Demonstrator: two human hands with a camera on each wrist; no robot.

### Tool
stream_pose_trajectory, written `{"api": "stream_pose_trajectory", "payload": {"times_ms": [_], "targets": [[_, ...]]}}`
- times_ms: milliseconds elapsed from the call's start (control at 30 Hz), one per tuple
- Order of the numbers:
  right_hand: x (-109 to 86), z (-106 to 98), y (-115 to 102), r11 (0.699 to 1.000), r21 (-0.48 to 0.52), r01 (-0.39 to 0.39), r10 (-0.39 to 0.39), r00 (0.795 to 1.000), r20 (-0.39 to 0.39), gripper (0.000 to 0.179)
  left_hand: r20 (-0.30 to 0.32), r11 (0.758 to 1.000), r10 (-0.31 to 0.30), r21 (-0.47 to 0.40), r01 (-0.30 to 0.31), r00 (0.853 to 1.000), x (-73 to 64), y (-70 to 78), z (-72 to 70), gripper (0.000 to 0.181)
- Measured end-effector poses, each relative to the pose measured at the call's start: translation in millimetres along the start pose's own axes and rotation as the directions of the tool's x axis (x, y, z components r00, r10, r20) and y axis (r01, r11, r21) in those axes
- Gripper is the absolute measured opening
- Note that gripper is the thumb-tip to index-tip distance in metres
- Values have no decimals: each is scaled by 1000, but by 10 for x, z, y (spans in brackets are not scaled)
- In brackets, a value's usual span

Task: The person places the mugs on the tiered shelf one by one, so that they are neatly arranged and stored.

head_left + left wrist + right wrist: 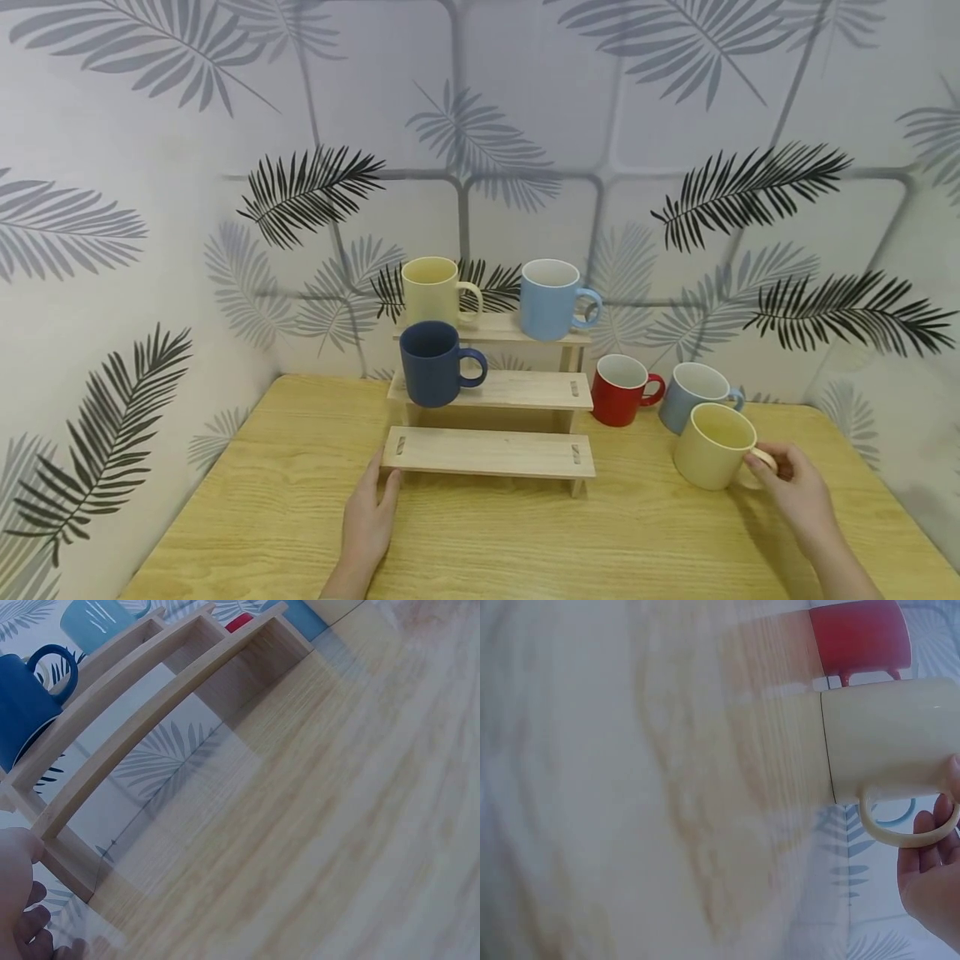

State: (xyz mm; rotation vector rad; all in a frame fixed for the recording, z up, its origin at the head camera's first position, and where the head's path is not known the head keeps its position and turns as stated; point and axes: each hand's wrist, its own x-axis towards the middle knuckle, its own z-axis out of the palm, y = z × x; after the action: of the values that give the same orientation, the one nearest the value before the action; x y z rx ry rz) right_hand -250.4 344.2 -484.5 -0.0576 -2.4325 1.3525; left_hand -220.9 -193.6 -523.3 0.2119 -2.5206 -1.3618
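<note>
At the right of the table, my right hand (798,492) pinches the handle of a pale yellow mug (708,454) between thumb and fingers. The mug is upright; the right wrist view shows its base (831,750) right at the tabletop. My left hand (367,512) holds the left end of the lowest step of a three-step wooden display rack (487,454), thumb in front and fingers at its side. A dark blue mug (429,367) occupies the middle step's left end. Up on the top step are another pale yellow mug (429,296) and a light blue mug (550,300).
A red mug (618,392) stands just right of the rack, and a second light blue mug (690,400) is behind the held mug. The wooden table (480,550) meets a leaf-patterned wall (525,125) close behind the rack.
</note>
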Motion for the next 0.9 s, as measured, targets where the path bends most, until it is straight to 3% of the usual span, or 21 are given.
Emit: {"api": "stream_pose_trajectory", "payload": {"times_ms": [200, 400, 700, 900], "targets": [[-21, 23, -50, 992, 125, -25, 18, 998, 53, 24, 8, 1000, -3, -1, 3, 1000, -11, 4, -9, 62], [-54, 84, -156, 981, 191, -41, 40, 999, 9, 5, 14, 1000, -5, -1, 5, 1000, -18, 13, -13, 62], [-47, 199, -470, 998, 58, -37, 39, 999, -34, 37, 20, 1000, -4, -6, 4, 1000, -21, 27, -13, 63], [-48, 315, -653, 997, 59, 55, -51, 997, -57, 31, 24, 1000, -8, -8, 9, 1000, -20, 40, -11, 64]]}}
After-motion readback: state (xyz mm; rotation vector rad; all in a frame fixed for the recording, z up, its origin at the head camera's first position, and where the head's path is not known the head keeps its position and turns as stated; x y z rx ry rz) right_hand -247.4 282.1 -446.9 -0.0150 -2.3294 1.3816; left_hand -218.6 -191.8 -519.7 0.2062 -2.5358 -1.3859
